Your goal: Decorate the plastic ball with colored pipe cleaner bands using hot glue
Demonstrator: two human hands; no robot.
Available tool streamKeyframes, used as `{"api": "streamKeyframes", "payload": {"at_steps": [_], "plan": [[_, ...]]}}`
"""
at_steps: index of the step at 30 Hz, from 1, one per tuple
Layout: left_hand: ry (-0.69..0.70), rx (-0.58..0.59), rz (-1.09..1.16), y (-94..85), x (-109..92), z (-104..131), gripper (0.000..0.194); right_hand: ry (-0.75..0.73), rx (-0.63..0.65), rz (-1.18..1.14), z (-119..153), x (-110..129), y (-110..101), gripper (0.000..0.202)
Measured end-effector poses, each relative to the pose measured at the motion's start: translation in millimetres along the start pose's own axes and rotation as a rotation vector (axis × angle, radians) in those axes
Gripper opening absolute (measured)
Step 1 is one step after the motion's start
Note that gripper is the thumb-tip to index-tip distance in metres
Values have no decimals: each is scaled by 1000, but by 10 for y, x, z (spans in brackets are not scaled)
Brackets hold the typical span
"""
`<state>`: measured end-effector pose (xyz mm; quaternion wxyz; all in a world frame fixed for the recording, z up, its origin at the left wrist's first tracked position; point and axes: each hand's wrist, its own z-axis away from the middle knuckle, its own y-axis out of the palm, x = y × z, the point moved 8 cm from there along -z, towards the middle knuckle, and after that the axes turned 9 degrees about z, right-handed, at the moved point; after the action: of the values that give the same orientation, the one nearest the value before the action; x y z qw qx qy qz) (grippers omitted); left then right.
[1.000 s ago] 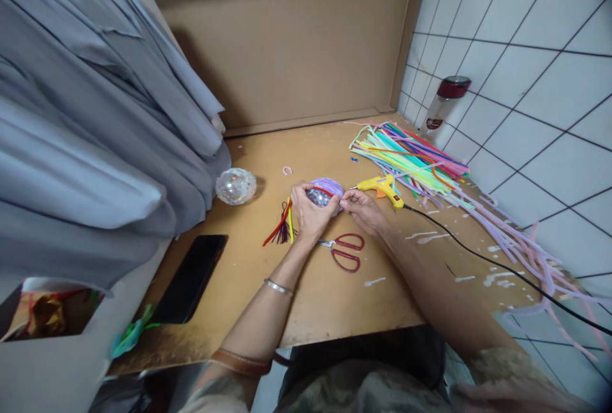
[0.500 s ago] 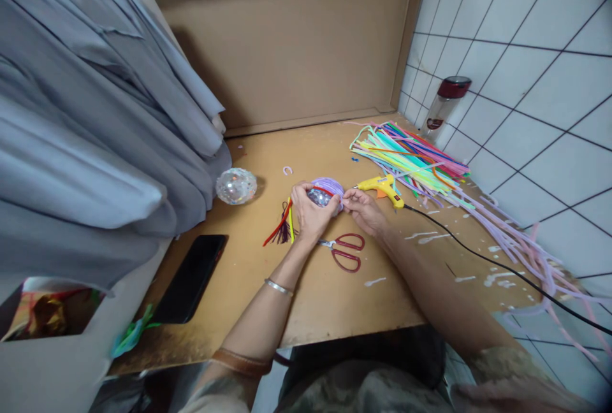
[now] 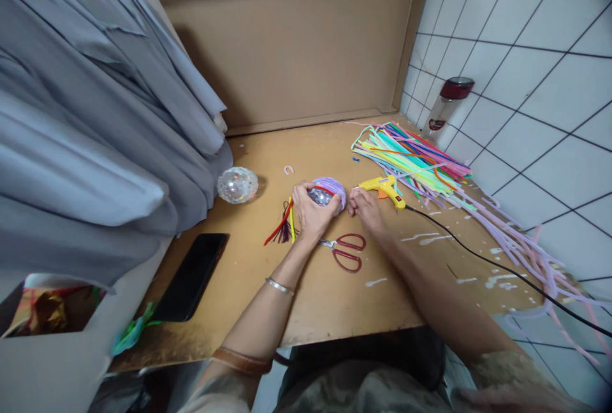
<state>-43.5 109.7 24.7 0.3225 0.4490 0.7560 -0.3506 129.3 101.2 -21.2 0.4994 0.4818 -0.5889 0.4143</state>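
Observation:
My left hand [image 3: 312,209] is closed around a clear ball [image 3: 321,196] partly wrapped in purple pipe cleaner [image 3: 333,184], with a red strip across it. Just right of the ball, my right hand [image 3: 365,207] is apart from it with fingers curled together; what is in them, if anything, is hidden. A yellow glue gun [image 3: 382,187] lies right behind these fingers, its nozzle close to them. Red-handled scissors [image 3: 345,252] rest on the table in front of the ball, blades partly under my left wrist. Red, yellow and dark pipe cleaners [image 3: 285,225] lie beside my left hand.
Many coloured pipe cleaners [image 3: 411,158] are heaped at the right, beside a red-lidded bottle [image 3: 447,107] and the tiled wall. Another clear ball [image 3: 238,185] stands at the left, near a grey cloth [image 3: 182,145]. A black phone [image 3: 192,277] lies at the front left. The gun's cord [image 3: 459,241] runs right.
My right hand has drawn slightly away from the ball to the right, and its fingers have curled in. My left hand keeps its hold on the ball.

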Motion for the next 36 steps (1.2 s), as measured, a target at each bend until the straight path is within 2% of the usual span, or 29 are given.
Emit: {"api": "streamKeyframes", "payload": {"at_steps": [4, 9, 13, 24, 36], "plan": [[3, -3, 3, -4, 3, 0, 56, -96, -48, 184, 31, 59, -43, 32], [4, 7, 11, -1, 10, 3, 56, -112, -84, 296, 62, 126, -71, 28], [2, 5, 7, 3, 8, 4, 57, -69, -120, 257, 76, 153, -81, 29], [16, -1, 12, -2, -18, 8, 57, -5, 47, 175, 47, 142, -11, 31], [-12, -10, -4, -10, -22, 9, 56, 4, 3, 132, 53, 97, 8, 35]]}}
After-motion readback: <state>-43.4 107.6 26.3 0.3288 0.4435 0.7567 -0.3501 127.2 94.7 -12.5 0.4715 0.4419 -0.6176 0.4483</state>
